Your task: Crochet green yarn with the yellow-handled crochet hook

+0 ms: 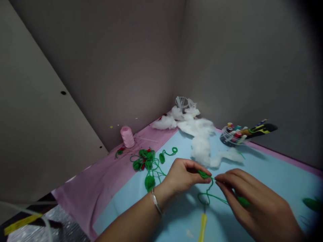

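The left hand grips a small green yarn piece between thumb and fingers, above the table. The piece's long axis runs sideways and slightly down, its free end pointing at the fingertips of the right hand. These are pinched together just beside it; what they hold is too small to tell. A loose green strand loops below the gap between the hands and runs toward the right hand. Nearer the person than that gap lies a yellow-handled tool, its long axis running away from the person, thin shaft toward the loop. Beyond the left hand's fingertips lies white fluff; left of that hand are a green ball and, farther out, a pink spool. A container of pens stands beyond the right hand.
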`<state>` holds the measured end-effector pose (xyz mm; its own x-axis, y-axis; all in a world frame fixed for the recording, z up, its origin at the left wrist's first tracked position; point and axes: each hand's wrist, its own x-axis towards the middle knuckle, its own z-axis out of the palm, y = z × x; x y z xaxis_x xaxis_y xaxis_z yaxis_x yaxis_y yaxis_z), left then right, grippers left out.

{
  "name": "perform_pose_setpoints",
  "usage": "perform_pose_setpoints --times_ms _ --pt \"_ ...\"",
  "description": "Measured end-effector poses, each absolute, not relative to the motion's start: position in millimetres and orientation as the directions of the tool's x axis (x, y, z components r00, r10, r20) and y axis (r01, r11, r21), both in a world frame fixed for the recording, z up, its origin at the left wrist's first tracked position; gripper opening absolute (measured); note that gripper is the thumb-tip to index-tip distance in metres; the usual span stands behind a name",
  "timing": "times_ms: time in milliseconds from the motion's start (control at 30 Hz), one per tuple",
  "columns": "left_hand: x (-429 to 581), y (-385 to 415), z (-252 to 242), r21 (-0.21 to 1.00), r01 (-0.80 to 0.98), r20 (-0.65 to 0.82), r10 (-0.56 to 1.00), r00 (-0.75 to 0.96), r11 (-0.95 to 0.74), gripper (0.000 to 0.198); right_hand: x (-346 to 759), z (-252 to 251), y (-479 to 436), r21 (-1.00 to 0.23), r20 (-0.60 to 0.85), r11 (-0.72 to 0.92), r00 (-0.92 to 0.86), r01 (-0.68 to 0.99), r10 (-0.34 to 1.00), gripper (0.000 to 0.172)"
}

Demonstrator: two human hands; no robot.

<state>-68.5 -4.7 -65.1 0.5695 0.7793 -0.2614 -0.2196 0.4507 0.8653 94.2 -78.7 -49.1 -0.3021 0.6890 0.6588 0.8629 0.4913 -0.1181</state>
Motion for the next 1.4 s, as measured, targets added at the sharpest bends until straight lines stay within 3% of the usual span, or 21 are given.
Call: perform_pose_setpoints --times_ms 367,567,700,967,1267,1400 --pt "-70.8 -3.8 -65.4 0.844 -0.226 -0.288 0.765 0.576 0.487 0.029 100.3 -50.6 -84.6 -0.100 0.599 0.489 -0.340 0.867 0.725 0.017" --pt "-71.7 -1.1 -63.1 0.906 -0.288 -0.128 0.847 0.516 0.312 0.019 103.8 -47.1 -80.1 -0.081 0.618 0.526 -0.371 0.846 0.693 0.014" --pt "-71.3 -3.0 -63.5 0.886 -0.319 -0.123 0.833 0.540 0.338 0.022 106.4 -49.9 -76.6 -0.077 0.588 0.539 -0.398 0.839 0.704 0.012" --pt "-67.4 -5.0 -66.3 0.830 -0.386 -0.162 0.836 0.524 0.403 0.036 99.1 -42.3 -76.4 -0.236 0.697 0.433 -0.159 0.870 0.699 0.018" --pt "-68.4 -4.7 -68.1 0.855 -0.293 -0.198 0.791 0.579 0.428 0.044 89.6 -40.3 -73.0 -0.379 0.611 0.503 -0.198 0.776 0.766 0.009" --pt "-67.7 -3.5 -68.8 0.837 -0.314 -0.208 0.792 0.574 0.447 0.047 91.3 -36.0 -72.7 -0.397 0.606 0.452 -0.142 0.799 0.782 0.014"
